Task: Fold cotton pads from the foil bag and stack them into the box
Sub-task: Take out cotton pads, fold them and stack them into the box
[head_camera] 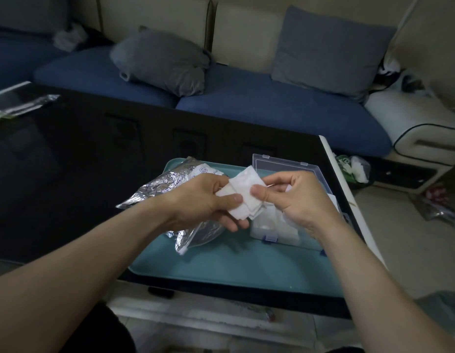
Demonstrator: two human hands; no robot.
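Note:
A white cotton pad (243, 192) is held up above the teal tray (246, 271), partly folded. My left hand (206, 200) pinches its left side with the thumb on top. My right hand (297, 197) pinches its right edge between thumb and forefinger. The crumpled foil bag (168, 187) lies on the tray's left part, under my left hand. The clear plastic box (277, 228) stands open on the tray's right part, its lid (285, 165) tipped back. White pads lie inside it, partly hidden by my right hand.
The tray sits on a black glossy table (94, 154) near its right edge. A foil wrapper (22, 107) lies at the table's far left. A blue sofa (272, 108) with grey cushions stands behind. Bags and litter (353, 169) lie on the floor to the right.

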